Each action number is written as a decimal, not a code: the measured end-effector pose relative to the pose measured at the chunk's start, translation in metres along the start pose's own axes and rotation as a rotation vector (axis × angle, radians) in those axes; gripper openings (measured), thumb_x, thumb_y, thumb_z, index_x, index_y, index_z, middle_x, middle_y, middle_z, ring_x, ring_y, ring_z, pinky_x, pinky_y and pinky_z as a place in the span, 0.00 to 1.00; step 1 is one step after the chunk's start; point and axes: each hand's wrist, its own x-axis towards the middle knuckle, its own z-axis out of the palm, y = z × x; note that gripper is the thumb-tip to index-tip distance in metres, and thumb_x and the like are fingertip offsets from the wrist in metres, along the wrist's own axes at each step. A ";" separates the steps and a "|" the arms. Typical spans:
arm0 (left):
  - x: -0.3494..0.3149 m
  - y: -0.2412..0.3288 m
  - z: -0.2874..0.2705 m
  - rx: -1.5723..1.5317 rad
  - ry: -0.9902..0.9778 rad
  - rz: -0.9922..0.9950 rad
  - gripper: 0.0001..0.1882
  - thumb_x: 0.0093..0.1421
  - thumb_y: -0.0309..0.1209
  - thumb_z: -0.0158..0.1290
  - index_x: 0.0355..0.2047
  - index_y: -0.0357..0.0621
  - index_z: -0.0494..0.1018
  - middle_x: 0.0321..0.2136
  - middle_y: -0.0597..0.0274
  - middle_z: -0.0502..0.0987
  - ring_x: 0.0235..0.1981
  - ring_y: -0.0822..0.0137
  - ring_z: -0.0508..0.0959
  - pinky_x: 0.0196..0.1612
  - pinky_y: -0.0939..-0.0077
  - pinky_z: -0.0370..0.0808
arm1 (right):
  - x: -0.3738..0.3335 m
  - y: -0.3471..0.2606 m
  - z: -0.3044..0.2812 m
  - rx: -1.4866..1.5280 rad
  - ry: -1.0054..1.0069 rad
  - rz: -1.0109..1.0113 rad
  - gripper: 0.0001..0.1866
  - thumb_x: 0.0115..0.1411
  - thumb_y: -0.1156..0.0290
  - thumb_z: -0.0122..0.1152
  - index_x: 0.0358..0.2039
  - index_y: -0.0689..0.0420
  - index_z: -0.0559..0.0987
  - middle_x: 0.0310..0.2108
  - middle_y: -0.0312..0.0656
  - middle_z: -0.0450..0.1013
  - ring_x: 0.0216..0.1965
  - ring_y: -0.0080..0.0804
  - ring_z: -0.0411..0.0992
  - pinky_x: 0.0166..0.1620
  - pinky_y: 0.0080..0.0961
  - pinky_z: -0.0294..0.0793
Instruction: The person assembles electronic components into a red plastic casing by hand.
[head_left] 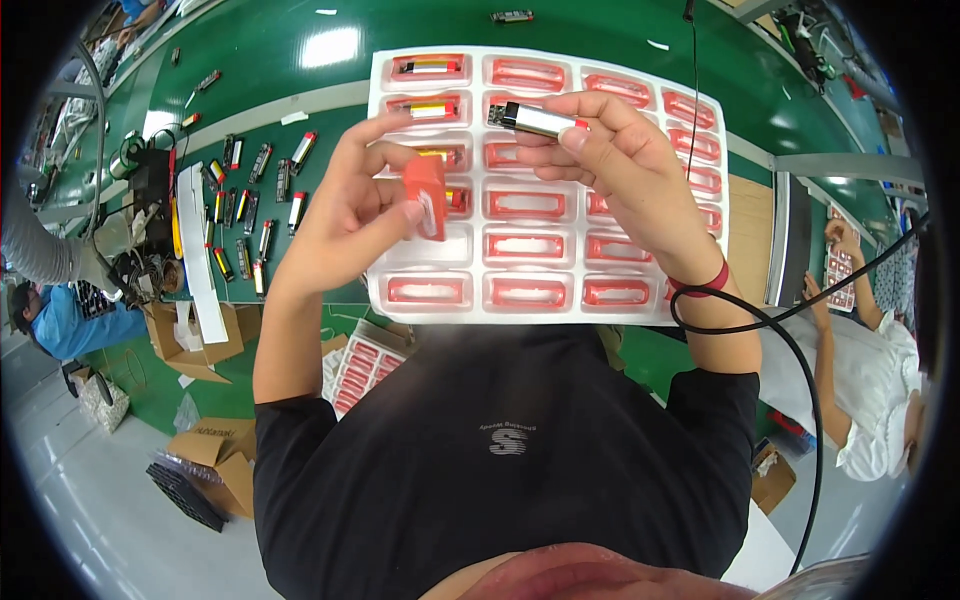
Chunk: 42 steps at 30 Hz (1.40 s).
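Note:
My left hand (345, 220) pinches a red plastic shell (428, 195) between thumb and fingers, tilted above the tray's left column. In my right hand (635, 165) is a small battery cell with a circuit board (540, 121), silver with a black band and a red end. Its board end points left, toward the shell but apart from it. Beneath both hands lies a white moulded tray (430, 248) with rows of pockets. Most visible pockets hold red shells (525, 205); several in the left column also contain cells (432, 68). One left-column pocket below the shell holds nothing.
Loose battery cells (265, 165) lie scattered on the green bench (335, 100) to the left. A black cable (800, 345) loops by my right wrist. Cardboard boxes (215, 450) stand on the floor at lower left. Other people (850, 370) sit at both sides.

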 end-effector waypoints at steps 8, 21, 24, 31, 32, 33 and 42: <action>0.033 -0.023 0.018 -0.177 -0.028 0.032 0.25 0.64 0.13 0.46 0.61 0.41 0.63 0.57 0.54 0.74 0.44 0.71 0.81 0.49 0.74 0.79 | -0.003 -0.001 0.006 -0.097 0.036 -0.079 0.14 0.69 0.83 0.53 0.55 0.65 0.74 0.54 0.47 0.76 0.49 0.29 0.79 0.56 0.27 0.77; 0.040 -0.019 0.036 -0.007 -0.120 -0.020 0.29 0.67 0.14 0.47 0.68 0.41 0.62 0.62 0.59 0.71 0.52 0.75 0.75 0.50 0.80 0.75 | 0.010 0.026 0.017 -0.192 0.231 -0.235 0.11 0.61 0.84 0.68 0.44 0.62 0.77 0.39 0.39 0.79 0.39 0.20 0.78 0.43 0.15 0.79; 0.041 -0.025 0.035 -0.087 -0.137 -0.018 0.29 0.68 0.14 0.47 0.68 0.39 0.61 0.62 0.58 0.71 0.56 0.72 0.75 0.54 0.77 0.75 | 0.011 0.029 0.018 -0.171 0.236 -0.238 0.11 0.61 0.83 0.68 0.43 0.62 0.78 0.39 0.39 0.79 0.38 0.19 0.78 0.42 0.16 0.78; 0.038 -0.031 0.034 -0.189 -0.159 -0.017 0.30 0.68 0.12 0.45 0.70 0.38 0.59 0.63 0.57 0.70 0.58 0.70 0.75 0.58 0.75 0.75 | 0.007 0.033 0.016 -0.225 0.233 -0.279 0.11 0.63 0.85 0.66 0.45 0.64 0.78 0.42 0.42 0.79 0.42 0.22 0.77 0.47 0.20 0.78; 0.038 -0.032 0.036 -0.189 -0.161 -0.018 0.30 0.68 0.12 0.45 0.70 0.38 0.59 0.63 0.57 0.70 0.58 0.70 0.75 0.58 0.75 0.75 | 0.007 0.033 0.016 -0.252 0.251 -0.255 0.10 0.62 0.85 0.66 0.44 0.65 0.78 0.41 0.41 0.80 0.41 0.22 0.77 0.46 0.19 0.78; 0.038 -0.033 0.037 -0.183 -0.143 -0.004 0.29 0.68 0.14 0.46 0.69 0.38 0.60 0.62 0.58 0.71 0.57 0.71 0.76 0.57 0.76 0.75 | 0.006 0.032 0.017 -0.253 0.256 -0.255 0.10 0.62 0.85 0.66 0.44 0.65 0.78 0.41 0.41 0.80 0.41 0.22 0.77 0.46 0.19 0.78; 0.040 -0.032 0.040 -0.016 -0.011 0.051 0.21 0.75 0.29 0.45 0.65 0.33 0.66 0.52 0.57 0.79 0.47 0.73 0.79 0.55 0.75 0.76 | 0.007 0.037 0.013 -0.669 0.289 -0.576 0.06 0.62 0.77 0.70 0.40 0.61 0.83 0.38 0.41 0.81 0.37 0.21 0.77 0.41 0.20 0.76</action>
